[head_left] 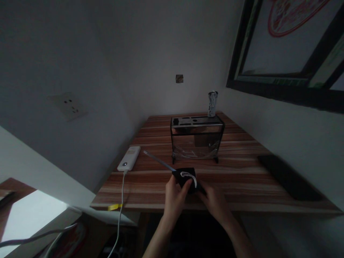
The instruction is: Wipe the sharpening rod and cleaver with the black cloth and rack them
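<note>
Near the table's front edge, a black cloth-like piece [185,175] with a curved white strip on it is held up between both hands. My left hand [174,193] is closed on its left side, the thumb pressed on the front near the white strip. My right hand [213,200] grips its lower right side, and those fingertips are partly hidden. A thin, pale, see-through rod [159,160] sticks out of the black piece toward the upper left. Whether it is fixed to the piece I cannot tell.
Behind my hands stands a black-framed rack [197,134] with a slotted top. At its back right is an upright silvery tube [212,104]. A white power bank [129,158] with a cable lies left, near yellow tape [114,207]. A dark flat object [288,177] lies right.
</note>
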A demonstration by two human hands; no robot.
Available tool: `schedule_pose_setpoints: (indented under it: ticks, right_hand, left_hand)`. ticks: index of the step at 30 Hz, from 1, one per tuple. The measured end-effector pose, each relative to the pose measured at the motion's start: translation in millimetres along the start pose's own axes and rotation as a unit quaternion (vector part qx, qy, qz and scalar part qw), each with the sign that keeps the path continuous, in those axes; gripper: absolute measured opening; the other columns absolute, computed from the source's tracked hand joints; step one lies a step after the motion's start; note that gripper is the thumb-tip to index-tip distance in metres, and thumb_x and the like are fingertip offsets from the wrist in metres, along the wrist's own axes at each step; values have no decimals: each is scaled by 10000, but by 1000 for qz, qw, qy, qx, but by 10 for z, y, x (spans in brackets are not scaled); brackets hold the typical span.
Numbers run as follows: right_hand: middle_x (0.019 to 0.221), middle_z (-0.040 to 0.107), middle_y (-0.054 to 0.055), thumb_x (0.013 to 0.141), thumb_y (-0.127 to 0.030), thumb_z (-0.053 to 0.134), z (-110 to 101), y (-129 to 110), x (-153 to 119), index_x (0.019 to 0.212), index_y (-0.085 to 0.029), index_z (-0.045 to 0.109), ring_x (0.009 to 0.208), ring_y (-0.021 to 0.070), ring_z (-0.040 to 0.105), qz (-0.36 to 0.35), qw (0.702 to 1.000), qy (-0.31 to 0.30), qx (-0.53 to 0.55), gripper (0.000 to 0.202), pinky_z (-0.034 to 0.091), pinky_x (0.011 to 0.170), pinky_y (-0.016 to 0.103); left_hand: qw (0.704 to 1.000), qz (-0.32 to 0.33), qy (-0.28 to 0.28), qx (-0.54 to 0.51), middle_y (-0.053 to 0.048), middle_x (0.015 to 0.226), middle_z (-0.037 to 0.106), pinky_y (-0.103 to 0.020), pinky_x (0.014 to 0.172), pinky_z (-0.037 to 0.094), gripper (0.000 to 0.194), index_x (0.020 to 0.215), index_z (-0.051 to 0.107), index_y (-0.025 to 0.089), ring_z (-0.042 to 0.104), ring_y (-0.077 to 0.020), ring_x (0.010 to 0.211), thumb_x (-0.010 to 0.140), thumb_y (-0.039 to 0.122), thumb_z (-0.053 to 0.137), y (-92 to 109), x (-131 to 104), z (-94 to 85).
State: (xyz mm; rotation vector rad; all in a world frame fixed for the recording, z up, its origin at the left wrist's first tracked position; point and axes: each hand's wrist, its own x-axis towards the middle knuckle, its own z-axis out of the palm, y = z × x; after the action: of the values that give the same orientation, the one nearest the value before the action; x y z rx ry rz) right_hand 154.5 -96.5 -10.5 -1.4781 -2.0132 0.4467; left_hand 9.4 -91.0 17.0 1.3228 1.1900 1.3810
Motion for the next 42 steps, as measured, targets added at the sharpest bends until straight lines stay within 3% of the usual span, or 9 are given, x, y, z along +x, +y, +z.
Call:
schedule_pose_setpoints:
  ticks: [7, 12, 23, 30, 37, 42]
  right_hand:
    - [945, 677, 65, 788, -186, 514, 7, -15, 2, 1033, -214, 601, 857, 228, 630, -6, 1000, -4, -9, 262, 456, 735, 313]
    - [913, 681, 77, 798, -213, 520, 15, -15, 5, 993, -196, 614, 831, 245, 633, -3, 999, 5, -33, 217, 461, 723, 331]
    - [846, 691, 60, 814, -256, 513, 22, 1, -16, 983, -203, 618, 770, 234, 646, -11, 999, 21, -29, 206, 463, 650, 301]
    - [853, 691, 67, 816, -291, 506, 20, 10, -8, 979, -205, 624, 776, 235, 645, -13, 1000, 23, 10, 218, 471, 662, 310]
    - [896, 687, 70, 818, -276, 490, 57, 59, -13, 1018, -220, 616, 805, 235, 643, -15, 999, 27, 26, 244, 474, 689, 325]
    - [928, 682, 76, 800, -242, 502, 55, 76, -19, 1013, -214, 620, 830, 238, 637, -8, 999, 32, 25, 245, 475, 723, 347]
  left_hand:
    - [999, 8, 53, 7, -64, 809, 671, -249, 712, 465, 245, 828, 606, 129, 622, -175, 788, 663, 302, 658, 25, 104, -162]
    - [996, 15, 88, -5, -67, 847, 669, -252, 699, 474, 283, 865, 607, 128, 618, -183, 813, 672, 331, 653, 85, 197, -302]
    - [976, 96, 191, -34, -12, 767, 650, -202, 607, 478, 260, 832, 614, 133, 598, -122, 683, 663, 325, 657, 382, 484, -652]
    - [960, 115, 243, -79, 6, 675, 611, -213, 447, 489, 292, 789, 603, 124, 562, -109, 530, 630, 360, 670, 588, 608, -736]
    - [961, 128, 240, -58, -10, 744, 633, -227, 542, 512, 309, 836, 618, 126, 587, -122, 621, 641, 362, 659, 626, 611, -740]
    - [970, 113, 210, -47, -6, 688, 625, -224, 505, 500, 311, 818, 609, 120, 575, -119, 566, 643, 372, 659, 602, 549, -667]
